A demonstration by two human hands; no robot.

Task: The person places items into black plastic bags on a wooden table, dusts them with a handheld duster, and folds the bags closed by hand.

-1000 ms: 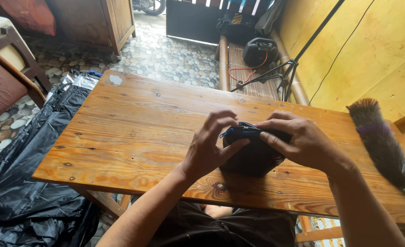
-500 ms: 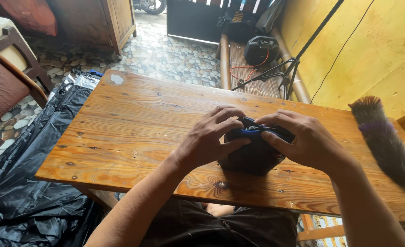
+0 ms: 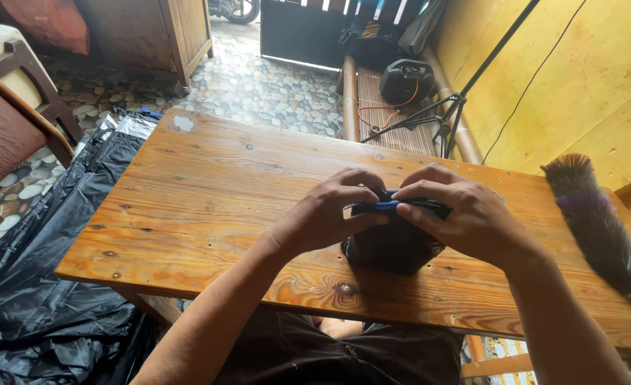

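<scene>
Feather duster (image 3: 595,219) rt, black plastic sheet (image 3: 37,285) lt, tripod (image 3: 429,121) behind

Our hands close in over the pouch

A second ago our left hand (image 3: 326,214) sat apart with fingers raised; now we have brought it against our right hand (image 3: 465,214), both sets of fingertips pinching the blue top edge of the dark pouch (image 3: 394,246), covering more of it.
</scene>
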